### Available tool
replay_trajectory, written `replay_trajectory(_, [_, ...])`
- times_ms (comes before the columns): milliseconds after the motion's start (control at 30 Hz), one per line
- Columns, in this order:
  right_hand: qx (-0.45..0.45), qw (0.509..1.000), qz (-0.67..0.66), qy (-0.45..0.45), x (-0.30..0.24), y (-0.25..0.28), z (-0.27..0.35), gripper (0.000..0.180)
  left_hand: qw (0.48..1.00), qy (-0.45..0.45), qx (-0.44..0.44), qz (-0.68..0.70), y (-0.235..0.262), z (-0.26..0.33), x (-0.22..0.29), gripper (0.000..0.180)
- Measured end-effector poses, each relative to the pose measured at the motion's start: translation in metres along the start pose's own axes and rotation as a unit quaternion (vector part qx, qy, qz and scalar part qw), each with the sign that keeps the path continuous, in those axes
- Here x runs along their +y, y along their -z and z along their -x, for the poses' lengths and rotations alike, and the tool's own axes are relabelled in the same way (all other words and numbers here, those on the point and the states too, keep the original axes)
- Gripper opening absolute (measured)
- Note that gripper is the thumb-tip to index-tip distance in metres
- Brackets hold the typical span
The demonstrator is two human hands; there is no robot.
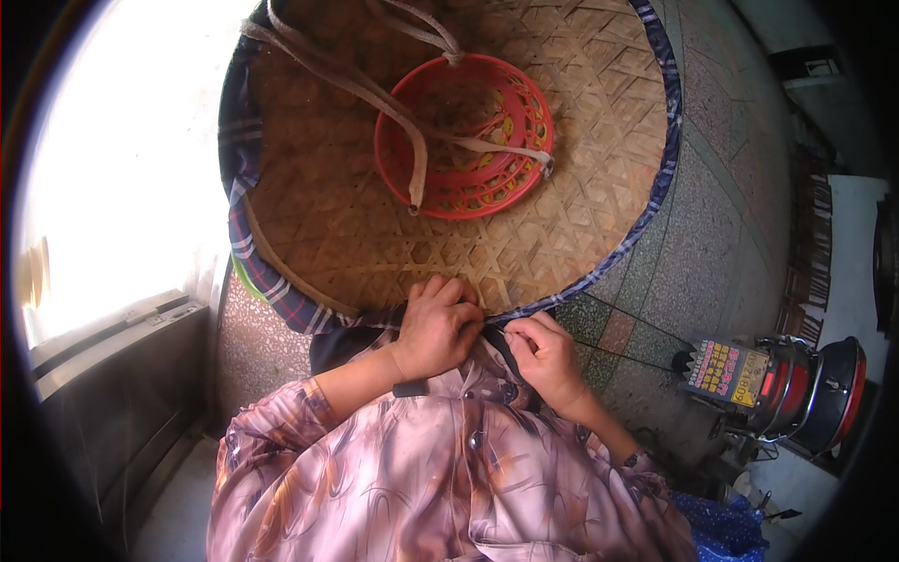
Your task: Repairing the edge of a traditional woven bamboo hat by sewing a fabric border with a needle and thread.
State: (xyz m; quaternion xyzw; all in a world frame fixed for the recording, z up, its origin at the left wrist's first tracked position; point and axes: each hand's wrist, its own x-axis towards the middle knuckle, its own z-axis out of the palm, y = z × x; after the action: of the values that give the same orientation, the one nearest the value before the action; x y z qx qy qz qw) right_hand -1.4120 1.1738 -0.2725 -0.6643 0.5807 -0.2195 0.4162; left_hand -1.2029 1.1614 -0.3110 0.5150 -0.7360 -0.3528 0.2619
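Basket of tan woven bamboo, one, wide and round, fills the upper centre, directly beyond two hands. At lower centre, the left hand grips its blue plaid cloth edging; the right hand pinches it. Inside lies one round red plastic tray.

I wear a loose shirt in dusty pink and mauve, printed with brushy rust-orange patches and thin dark curved strokes. A placket runs down my front with a shiny round button on it. My left sleeve and right sleeve, in the same print, leave the forearms bare. A small black rectangular piece shows by my left wrist.
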Motion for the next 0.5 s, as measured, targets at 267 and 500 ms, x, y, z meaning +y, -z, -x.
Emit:
replay_trajectory(267, [-0.019, 0.999, 0.028, -0.036, -0.0061, -0.0052, -0.0006, 0.003, 1.0, 0.01, -0.007, -0.003, 0.0006, -0.0003, 0.0002, 0.007])
replay_trajectory(500, [-0.015, 0.998, 0.056, -0.028, -0.0022, -0.0089, -0.0004, 0.003, 1.0, 0.01, -0.008, 0.0, 0.0009, -0.0002, 0.0, 0.006])
